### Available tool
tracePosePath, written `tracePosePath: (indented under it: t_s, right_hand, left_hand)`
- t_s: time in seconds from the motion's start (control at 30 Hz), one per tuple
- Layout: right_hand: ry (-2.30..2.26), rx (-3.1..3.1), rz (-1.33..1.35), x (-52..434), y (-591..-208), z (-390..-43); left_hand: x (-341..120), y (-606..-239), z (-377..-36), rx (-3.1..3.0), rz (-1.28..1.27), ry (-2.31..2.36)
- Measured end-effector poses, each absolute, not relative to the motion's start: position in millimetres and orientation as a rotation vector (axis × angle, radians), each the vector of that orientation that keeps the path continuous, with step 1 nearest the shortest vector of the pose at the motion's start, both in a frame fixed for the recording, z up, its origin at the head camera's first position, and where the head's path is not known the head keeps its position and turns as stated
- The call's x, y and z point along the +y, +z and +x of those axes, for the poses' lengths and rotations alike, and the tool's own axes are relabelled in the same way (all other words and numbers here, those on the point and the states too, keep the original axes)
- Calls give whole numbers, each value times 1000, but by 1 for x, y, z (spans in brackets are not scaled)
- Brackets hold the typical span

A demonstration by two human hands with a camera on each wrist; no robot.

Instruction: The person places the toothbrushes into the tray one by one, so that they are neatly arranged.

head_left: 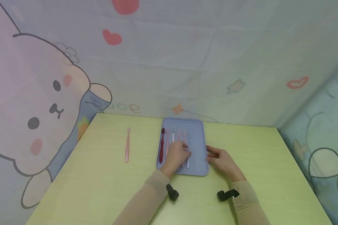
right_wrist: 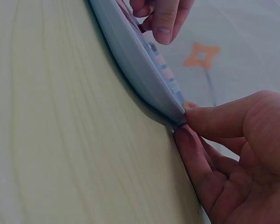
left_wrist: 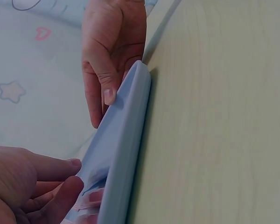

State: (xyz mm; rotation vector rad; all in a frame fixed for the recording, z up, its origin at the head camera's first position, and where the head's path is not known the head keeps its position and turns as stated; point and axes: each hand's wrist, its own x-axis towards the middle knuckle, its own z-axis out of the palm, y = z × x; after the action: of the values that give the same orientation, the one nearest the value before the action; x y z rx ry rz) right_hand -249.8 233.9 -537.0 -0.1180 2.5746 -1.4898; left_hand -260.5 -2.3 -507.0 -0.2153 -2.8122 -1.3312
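Note:
A light blue tray (head_left: pixel 198 165) holds several toothbrushes side by side. A dark red toothbrush (head_left: pixel 161 148) lies at its left, and a pale blue one (head_left: pixel 188 159) is rightmost in the row. Over the row is my left hand (head_left: pixel 176 155), fingers bent downward. In the left wrist view its fingertips (left_wrist: pixel 74 162) stand slightly apart with nothing visible between them; the hand partly covers the white toothbrush (head_left: pixel 173 136) and pink ones beside it. At the tray's right edge my right hand (head_left: pixel 223 162) pinches the rim, thumb above and a finger below, as the right wrist view shows.
A single pink toothbrush (head_left: pixel 127 145) lies on the pale yellow-green table (head_left: pixel 101 187), left of the tray. Behind the table's back edge hangs a printed cloth (head_left: pixel 169 68). Each sleeve carries a black wrist camera (head_left: pixel 172 192).

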Motion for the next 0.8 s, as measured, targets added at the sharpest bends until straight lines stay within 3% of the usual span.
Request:
tracePosePath:
  t_s: [0.8]
  right_hand:
    - [-1492,2569,-120,236,-540,-251]
  left_hand:
    - [-40,-503,-265,-2599,-299,-1582]
